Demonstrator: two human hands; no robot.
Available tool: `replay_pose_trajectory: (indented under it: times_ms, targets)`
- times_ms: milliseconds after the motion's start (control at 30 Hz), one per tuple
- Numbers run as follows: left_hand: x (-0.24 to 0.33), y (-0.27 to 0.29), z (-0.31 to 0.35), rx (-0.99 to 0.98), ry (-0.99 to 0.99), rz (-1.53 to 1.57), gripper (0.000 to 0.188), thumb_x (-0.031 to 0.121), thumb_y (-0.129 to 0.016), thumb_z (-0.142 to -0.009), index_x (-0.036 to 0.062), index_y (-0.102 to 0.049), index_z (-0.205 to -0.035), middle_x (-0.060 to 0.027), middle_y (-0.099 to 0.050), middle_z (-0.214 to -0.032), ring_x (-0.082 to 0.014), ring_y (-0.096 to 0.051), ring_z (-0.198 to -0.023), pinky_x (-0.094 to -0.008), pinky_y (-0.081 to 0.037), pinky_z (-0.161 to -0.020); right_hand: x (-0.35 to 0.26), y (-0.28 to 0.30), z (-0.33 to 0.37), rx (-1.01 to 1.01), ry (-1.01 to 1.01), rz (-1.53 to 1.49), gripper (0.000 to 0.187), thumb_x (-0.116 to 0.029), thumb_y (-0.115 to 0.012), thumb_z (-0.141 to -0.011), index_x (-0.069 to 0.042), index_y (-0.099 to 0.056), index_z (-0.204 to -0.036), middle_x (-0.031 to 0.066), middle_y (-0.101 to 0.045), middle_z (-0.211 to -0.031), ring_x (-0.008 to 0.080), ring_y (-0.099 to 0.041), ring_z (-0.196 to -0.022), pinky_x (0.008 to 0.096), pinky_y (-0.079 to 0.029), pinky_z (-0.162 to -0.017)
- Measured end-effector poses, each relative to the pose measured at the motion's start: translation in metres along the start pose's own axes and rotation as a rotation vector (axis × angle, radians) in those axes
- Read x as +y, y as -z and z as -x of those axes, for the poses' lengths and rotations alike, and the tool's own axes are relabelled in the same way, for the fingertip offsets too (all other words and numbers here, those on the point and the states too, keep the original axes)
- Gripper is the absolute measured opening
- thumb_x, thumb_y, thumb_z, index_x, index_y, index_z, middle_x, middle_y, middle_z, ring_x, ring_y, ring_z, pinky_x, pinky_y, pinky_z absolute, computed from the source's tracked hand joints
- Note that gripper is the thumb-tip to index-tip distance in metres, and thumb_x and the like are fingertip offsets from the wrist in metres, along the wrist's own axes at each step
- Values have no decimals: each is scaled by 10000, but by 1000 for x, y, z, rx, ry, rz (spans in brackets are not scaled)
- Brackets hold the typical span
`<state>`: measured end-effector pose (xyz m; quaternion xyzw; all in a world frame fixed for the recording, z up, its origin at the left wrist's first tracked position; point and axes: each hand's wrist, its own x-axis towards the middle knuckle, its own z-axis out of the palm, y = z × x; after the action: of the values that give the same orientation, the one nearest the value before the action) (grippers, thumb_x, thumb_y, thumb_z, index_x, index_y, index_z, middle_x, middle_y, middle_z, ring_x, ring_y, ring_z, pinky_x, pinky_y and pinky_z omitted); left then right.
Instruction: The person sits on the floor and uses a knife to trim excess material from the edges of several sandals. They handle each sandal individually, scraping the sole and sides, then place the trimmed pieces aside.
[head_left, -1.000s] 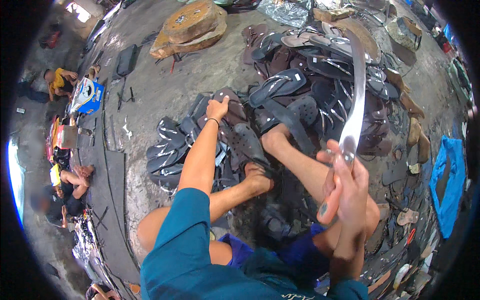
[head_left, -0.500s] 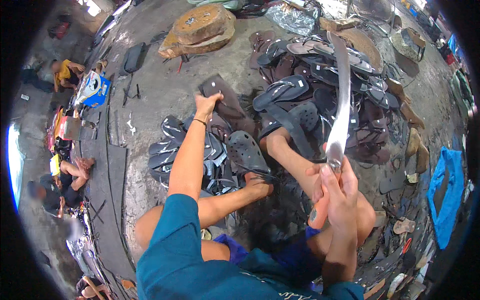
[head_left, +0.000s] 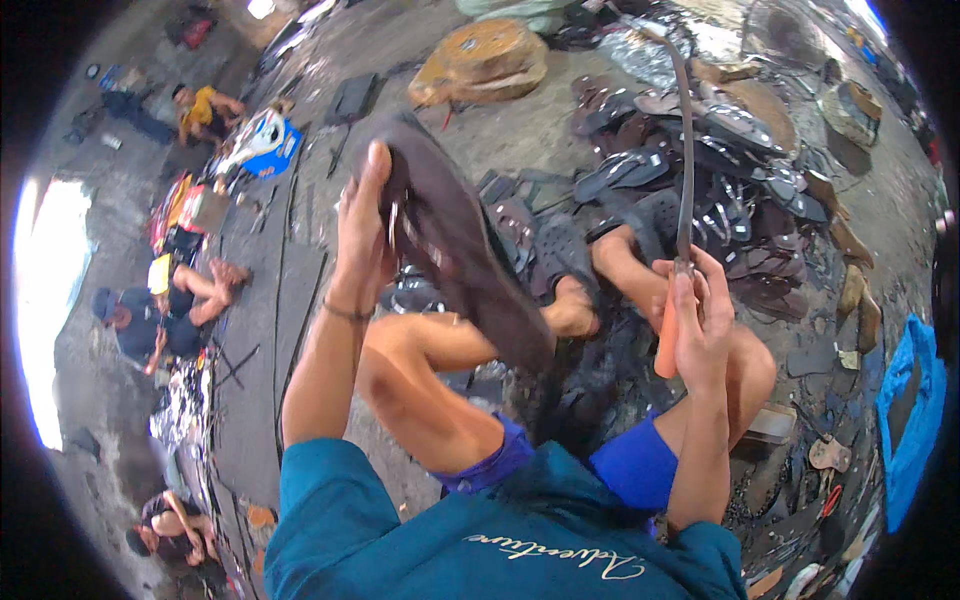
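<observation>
A dark brown flip-flop (head_left: pixel 465 255) is raised in front of me on the left, its toe end far and its other end over my shin. My left hand (head_left: pixel 365 230) grips its far part, thumb on top of the footbed. In my right hand (head_left: pixel 705 310) is a long curved knife (head_left: pixel 686 150), held upright by its orange handle, the narrow side of the blade toward me. The blade stands in front of a big heap of dark flip-flops (head_left: pixel 735 170), apart from the one I hold. More footwear (head_left: pixel 415 295) lies partly hidden behind my left hand and knees.
A round wooden block (head_left: pixel 490 55) sits on the floor at the far side. A blue sheet piece (head_left: pixel 915 430) lies at the right. Dark flat strips (head_left: pixel 255 370) run along the left, beyond which several people sit near a blue-and-white box (head_left: pixel 275 150). Scraps litter the right floor.
My left hand has lifted the flip-flop off the smaller heap and brought it up closer. The knife has turned from its broad face to its narrow side. The view has shifted left.
</observation>
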<state>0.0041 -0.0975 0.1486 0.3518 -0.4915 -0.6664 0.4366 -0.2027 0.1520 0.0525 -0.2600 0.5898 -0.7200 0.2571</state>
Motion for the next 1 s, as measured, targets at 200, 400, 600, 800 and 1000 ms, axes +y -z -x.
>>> replay_pose_trajectory:
  times_ms: [200, 400, 600, 800, 1000]
  targets:
    - [-33, 80, 130, 149, 264, -85, 495, 374, -614, -949, -4, -500, -1248, -99, -633, -1077, -172, -655, -942, -316, -577, -796, 26, -23, 114, -279, 23, 244, 305, -113, -672, -899, 6, -627, -1177, 71, -697, -983, 68, -528, -665, 224, -460, -599]
    - [-48, 88, 174, 207, 344, 56, 500, 298, -601, -972, 1, -420, -1331, -107, -605, -1165, -156, -635, -1011, -304, -560, -850, 46, -24, 184, -494, -8, 298, 299, -104, -754, -808, -2, -684, -1080, 127, -704, -901, 163, -613, -640, 270, -494, -587]
    - [-43, 79, 175, 181, 362, -14, 557, 224, -611, -964, -1, -330, -1390, -140, -548, -1244, -206, -585, -1117, -347, -529, -925, 41, -20, 177, -577, 40, 351, 276, -126, -744, -822, 15, -690, -1053, 149, -711, -905, 179, -646, -659, 272, -507, -555]
    - [-48, 85, 170, -6, 370, 21, 553, 184, -649, -935, 3, -353, -1366, -146, -559, -1227, -219, -608, -1081, -362, -528, -936, 20, -59, 133, -522, 218, 459, 286, -103, -732, -836, 9, -680, -1094, 141, -693, -869, 204, -660, -674, 292, -528, -575]
    - [-46, 71, 163, -193, 255, -193, 630, 269, -731, -870, -2, -399, -1333, -134, -567, -1210, -203, -600, -1056, -349, -502, -919, -2, -115, 71, -526, 237, 462, 280, -67, -689, -855, 0, -657, -1125, 198, -670, -887, 329, -677, -722, 350, -530, -639]
